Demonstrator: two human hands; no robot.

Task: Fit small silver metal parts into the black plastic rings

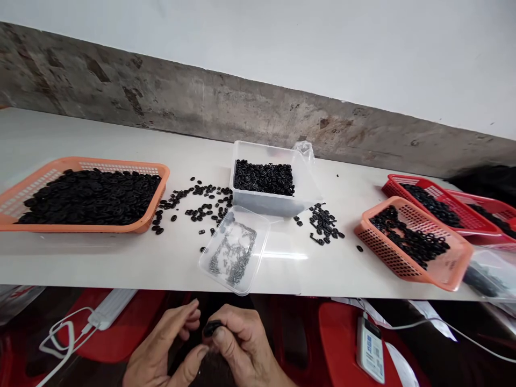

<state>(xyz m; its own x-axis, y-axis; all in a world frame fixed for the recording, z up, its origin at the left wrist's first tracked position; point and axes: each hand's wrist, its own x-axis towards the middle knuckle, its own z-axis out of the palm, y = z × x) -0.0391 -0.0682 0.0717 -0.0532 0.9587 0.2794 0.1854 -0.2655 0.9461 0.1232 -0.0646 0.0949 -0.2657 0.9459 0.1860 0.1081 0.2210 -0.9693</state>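
Below the table's front edge, my right hand pinches a small black oval part between thumb and forefinger. Beside it on the left, my left hand has its fingers stretched and its thumb apart, with nothing visible in it. The thumb tip comes close to the right hand. On the table just ahead, a clear shallow plastic tray holds many small metal pins. Behind that tray, a white plastic bin contains a heap of small black parts.
An orange basket full of black oval parts stands at left. Loose black parts lie between it and the bin. At right are another orange basket and red baskets. Below are red stools, a power bank and cables.
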